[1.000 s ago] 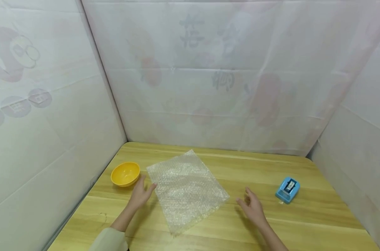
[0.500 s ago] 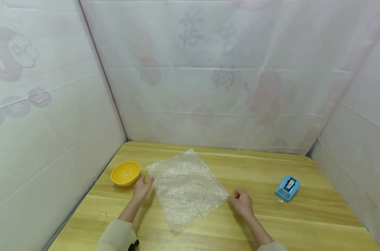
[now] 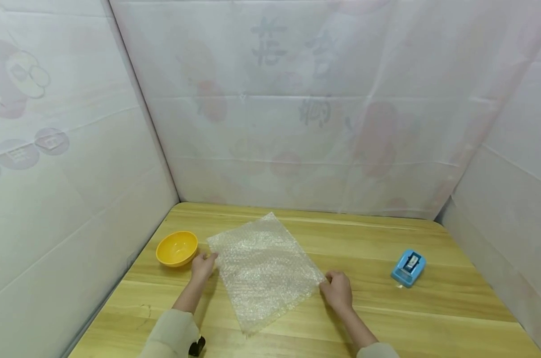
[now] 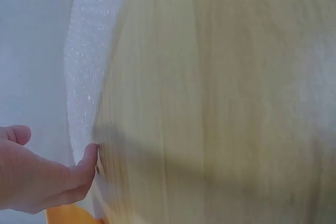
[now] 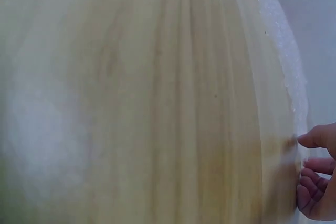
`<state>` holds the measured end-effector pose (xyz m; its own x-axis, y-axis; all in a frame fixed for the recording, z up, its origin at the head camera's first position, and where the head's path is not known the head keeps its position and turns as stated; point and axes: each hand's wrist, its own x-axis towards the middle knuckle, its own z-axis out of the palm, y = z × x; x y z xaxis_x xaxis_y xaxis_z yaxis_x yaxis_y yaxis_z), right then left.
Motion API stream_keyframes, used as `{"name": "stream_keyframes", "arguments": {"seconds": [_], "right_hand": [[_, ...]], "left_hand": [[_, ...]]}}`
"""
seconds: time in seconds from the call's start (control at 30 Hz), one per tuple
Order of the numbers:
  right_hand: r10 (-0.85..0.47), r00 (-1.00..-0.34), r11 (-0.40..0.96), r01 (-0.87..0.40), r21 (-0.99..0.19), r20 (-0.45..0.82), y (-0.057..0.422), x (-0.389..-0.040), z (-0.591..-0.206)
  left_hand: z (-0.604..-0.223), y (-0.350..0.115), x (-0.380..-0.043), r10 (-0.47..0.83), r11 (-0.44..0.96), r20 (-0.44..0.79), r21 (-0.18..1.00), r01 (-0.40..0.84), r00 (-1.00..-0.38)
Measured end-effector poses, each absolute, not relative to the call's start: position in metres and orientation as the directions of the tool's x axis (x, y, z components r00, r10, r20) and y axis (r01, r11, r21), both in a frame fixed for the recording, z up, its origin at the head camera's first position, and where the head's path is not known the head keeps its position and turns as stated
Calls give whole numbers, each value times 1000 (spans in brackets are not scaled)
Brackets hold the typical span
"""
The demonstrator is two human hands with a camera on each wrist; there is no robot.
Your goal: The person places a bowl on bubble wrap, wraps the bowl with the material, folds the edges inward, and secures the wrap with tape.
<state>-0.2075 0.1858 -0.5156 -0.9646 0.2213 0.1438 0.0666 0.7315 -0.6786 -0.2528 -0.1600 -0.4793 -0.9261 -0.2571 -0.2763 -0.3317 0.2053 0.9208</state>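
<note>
A sheet of bubble wrap [image 3: 266,273] lies flat on the wooden table, turned like a diamond. My right hand [image 3: 337,292] pinches its right corner, with the other fingers curled, as the right wrist view shows at the sheet's edge. On the opposite side, my left hand [image 3: 201,267] is by the left edge. One fingertip [image 4: 91,153] meets or nearly meets the wrap there, while another finger stands apart from it in the left wrist view. A yellow bowl [image 3: 177,249] sits just left of my left hand.
A blue tape dispenser-like device [image 3: 408,269] stands on the right part of the table [image 3: 453,308]. Pale printed curtains [image 3: 315,149] enclose the table's back and sides.
My right hand has moved left onto the corner of the bubble wrap, its fingers curling. My left hand has stayed near the left edge, its thumb and fingers drawing closer. The wrap lies still.
</note>
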Motion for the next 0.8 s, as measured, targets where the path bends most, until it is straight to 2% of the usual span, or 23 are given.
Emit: {"name": "stream_keyframes", "arguments": {"seconds": [0.2,0.43,0.67,0.8], "right_hand": [[228,-965,740,86,-667,129,184,-208,-517],[215,-968,722,66,-689,132,182,-209,-514],[285,-951,576,69,-814,121,184,-212,-512],[313,-942,527,66,-847,121,185,-212,-511]], "left_hand": [[-479,-156,-252,-250,107,-307,934,-341,-918],[-479,-152,-252,-288,65,-315,936,-346,-904],[-479,-151,-252,-337,31,-296,945,-325,-894],[-481,-149,-253,-378,16,-278,952,-307,-883]]}}
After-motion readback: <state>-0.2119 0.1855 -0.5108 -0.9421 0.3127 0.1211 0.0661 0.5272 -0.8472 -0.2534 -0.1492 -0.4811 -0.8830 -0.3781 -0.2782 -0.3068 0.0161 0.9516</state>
